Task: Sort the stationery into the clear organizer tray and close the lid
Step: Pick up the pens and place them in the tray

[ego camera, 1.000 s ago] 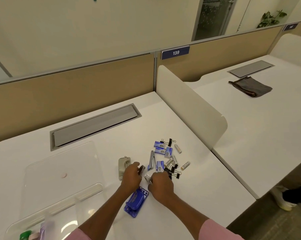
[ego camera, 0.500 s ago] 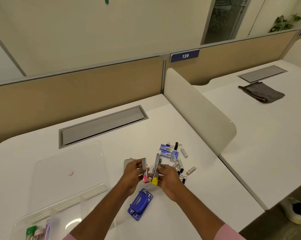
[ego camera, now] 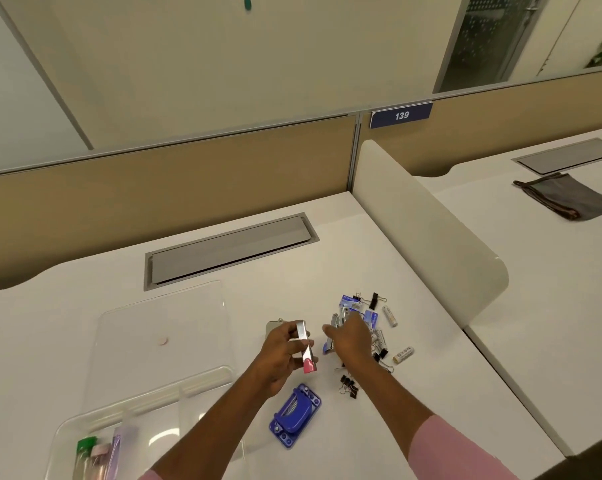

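The left hand (ego camera: 281, 353) is pinching a pink stapler (ego camera: 306, 351) mid-frame while the right hand (ego camera: 353, 341), fingers apart, is reaching into the pile (ego camera: 369, 323); next, grab one, then fill the tray (ego camera: 147, 431) lower left.

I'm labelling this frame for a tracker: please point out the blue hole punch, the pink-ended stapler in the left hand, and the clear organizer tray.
blue hole punch (ego camera: 295, 420), head view, on its blue top cover.
pink-ended stapler (ego camera: 306, 348), head view, on its silver body.
clear organizer tray (ego camera: 71, 421), head view, on its far-left rim.

Single head-worn wide view, angled forward and down, close above white desk (ego camera: 327, 237)
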A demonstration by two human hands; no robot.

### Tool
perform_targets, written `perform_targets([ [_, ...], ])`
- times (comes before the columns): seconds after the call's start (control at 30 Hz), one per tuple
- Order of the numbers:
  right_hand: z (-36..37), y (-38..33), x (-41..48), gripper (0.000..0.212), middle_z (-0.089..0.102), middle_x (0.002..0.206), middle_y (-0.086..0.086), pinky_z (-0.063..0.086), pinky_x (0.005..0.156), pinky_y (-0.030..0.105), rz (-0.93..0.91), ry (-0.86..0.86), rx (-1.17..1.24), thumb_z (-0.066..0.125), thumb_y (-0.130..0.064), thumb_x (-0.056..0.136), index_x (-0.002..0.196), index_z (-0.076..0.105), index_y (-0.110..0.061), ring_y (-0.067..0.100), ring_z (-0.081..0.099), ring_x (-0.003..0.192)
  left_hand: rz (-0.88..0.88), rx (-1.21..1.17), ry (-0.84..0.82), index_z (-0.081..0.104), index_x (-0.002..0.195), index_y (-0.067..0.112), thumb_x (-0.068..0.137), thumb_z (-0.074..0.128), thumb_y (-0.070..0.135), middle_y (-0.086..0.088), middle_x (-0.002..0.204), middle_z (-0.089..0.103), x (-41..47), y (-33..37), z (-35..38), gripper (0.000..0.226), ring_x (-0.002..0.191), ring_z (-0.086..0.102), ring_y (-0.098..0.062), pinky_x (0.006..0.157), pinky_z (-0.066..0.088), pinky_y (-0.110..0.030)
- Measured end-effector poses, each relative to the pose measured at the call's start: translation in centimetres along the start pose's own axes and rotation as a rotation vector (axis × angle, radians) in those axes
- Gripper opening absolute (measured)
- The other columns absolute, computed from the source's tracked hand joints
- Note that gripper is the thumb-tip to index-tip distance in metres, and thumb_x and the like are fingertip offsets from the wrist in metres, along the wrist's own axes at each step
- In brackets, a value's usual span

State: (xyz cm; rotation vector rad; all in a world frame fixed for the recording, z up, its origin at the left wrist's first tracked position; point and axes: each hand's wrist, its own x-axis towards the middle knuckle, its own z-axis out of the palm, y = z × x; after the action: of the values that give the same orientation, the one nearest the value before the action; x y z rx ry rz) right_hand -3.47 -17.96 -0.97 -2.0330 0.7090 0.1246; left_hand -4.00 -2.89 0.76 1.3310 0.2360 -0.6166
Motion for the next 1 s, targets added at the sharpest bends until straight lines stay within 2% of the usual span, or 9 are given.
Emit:
perform_targets([
  [0.1, 0.5, -0.6, 1.0, 0.03, 0.05, 0.065, -0.004, 0.04, 0.06, 0.028, -0.023, 0.034, -0.284, 0.069, -0.036, 0.084, 0.089, 0.051, -0.012, 0.018, 0.056, 0.069, 0.008, 0.007, 0.017, 0.053, 0.12, 0.007, 0.094, 0.047, -0.006, -0.015, 0.111, 0.056, -0.1, 0.3, -0.1, 0.029, 0.097, 0.059, -0.027, 0.083, 0.056, -0.05],
  [0.2, 1.2, -1.0, 1.9, 0.03, 0.068, 0.078, 0.001, 0.044, 0.064, 0.029, -0.002, -0.01, -0.453, 0.068, -0.041, 0.084, 0.085, 0.053, -0.016, 0.022, 0.066, 0.082, 0.027, 0.008, 0.027, 0.053, 0.123, 0.006, 0.097, 0.043, -0.002, -0.012, 0.107, 0.059, -0.3, 0.4, -0.2, 0.029, 0.095, 0.058, -0.025, 0.073, 0.055, -0.037],
  [0.33, 1.4, -1.0, 2.5, 0.024, 0.069, 0.097, 0.003, 0.046, 0.066, 0.028, 0.015, -0.009, -0.556, 0.065, -0.037, 0.086, 0.099, 0.062, -0.016, 0.021, 0.066, 0.093, 0.044, 0.006, 0.068, 0.055, 0.123, 0.008, 0.098, 0.043, 0.002, -0.016, 0.115, 0.06, -0.3, 0.6, -0.6, 0.028, 0.097, 0.06, -0.026, 0.073, 0.055, -0.036],
  [0.43, 1.5, -0.4, 2.8, 0.023, 0.068, 0.1, 0.005, 0.05, 0.073, 0.031, 0.011, 0.0, -0.565, 0.059, -0.033, 0.088, 0.101, 0.061, -0.014, 0.023, 0.065, 0.096, 0.052, -0.016, 0.087, 0.053, 0.127, 0.006, 0.098, 0.044, 0.003, -0.021, 0.122, 0.057, -0.1, 0.5, -1.0, 0.03, 0.098, 0.06, -0.027, 0.071, 0.057, -0.036],
  [0.53, 1.5, -0.6, 2.8, 0.021, 0.066, 0.097, 0.004, 0.045, 0.069, 0.029, 0.023, -0.012, -0.569, 0.058, -0.031, 0.088, 0.099, 0.06, -0.013, 0.024, 0.064, 0.096, 0.061, -0.045, 0.085, 0.053, 0.127, 0.005, 0.098, 0.046, 0.004, -0.021, 0.122, 0.058, -0.2, 0.5, -1.4, 0.03, 0.098, 0.06, -0.028, 0.07, 0.059, -0.037],
  [0.63, 1.4, -0.8, 3.2, 0.013, 0.06, 0.085, 0.004, 0.043, 0.068, 0.028, 0.033, -0.046, -0.49, 0.057, -0.025, 0.087, 0.086, 0.053, -0.012, 0.026, 0.065, 0.093, 0.068, -0.071, 0.088, 0.054, 0.126, 0.006, 0.097, 0.047, 0.004, -0.019, 0.119, 0.06, -0.2, 0.4, -1.7, 0.03, 0.098, 0.061, -0.028, 0.071, 0.06, -0.037],
  [0.77, 1.5, -0.9, 3.8, 0.026, 0.05, 0.069, 0.003, 0.045, 0.068, 0.033, 0.043, -0.066, -0.32, 0.057, -0.02, 0.09, 0.069, 0.045, -0.009, 0.027, 0.059, 0.079, 0.085, -0.082, 0.086, 0.054, 0.126, 0.006, 0.096, 0.049, 0.005, -0.017, 0.117, 0.062, -0.5, 0.4, -2.2, 0.03, 0.098, 0.062, -0.028, 0.074, 0.058, -0.039],
  [0.9, 1.4, -1.1, 3.1, 0.023, 0.051, 0.073, 0.006, 0.035, 0.049, 0.027, 0.155, -0.137, 0.108, 0.059, -0.024, 0.093, 0.092, 0.053, -0.002, 0.018, 0.049, 0.061, 0.109, -0.077, 0.101, 0.054, 0.125, 0.008, 0.097, 0.048, 0.006, -0.019, 0.119, 0.062, -1.1, 0.7, -2.7, 0.029, 0.098, 0.063, -0.031, 0.073, 0.058, -0.037],
  [1.0, 1.5, -1.5, 2.4, 0.02, 0.046, 0.073, 0.006, 0.038, 0.056, 0.027, 0.248, -0.222, 0.372, 0.058, -0.025, 0.094, 0.091, 0.049, -0.008, 0.017, 0.043, 0.062, 0.132, -0.114, 0.121, 0.057, 0.119, 0.015, 0.098, 0.047, 0.008, -0.013, 0.11, 0.066, -1.9, 1.1, -2.9, 0.024, 0.095, 0.063, -0.028, 0.069, 0.058, -0.032],
])
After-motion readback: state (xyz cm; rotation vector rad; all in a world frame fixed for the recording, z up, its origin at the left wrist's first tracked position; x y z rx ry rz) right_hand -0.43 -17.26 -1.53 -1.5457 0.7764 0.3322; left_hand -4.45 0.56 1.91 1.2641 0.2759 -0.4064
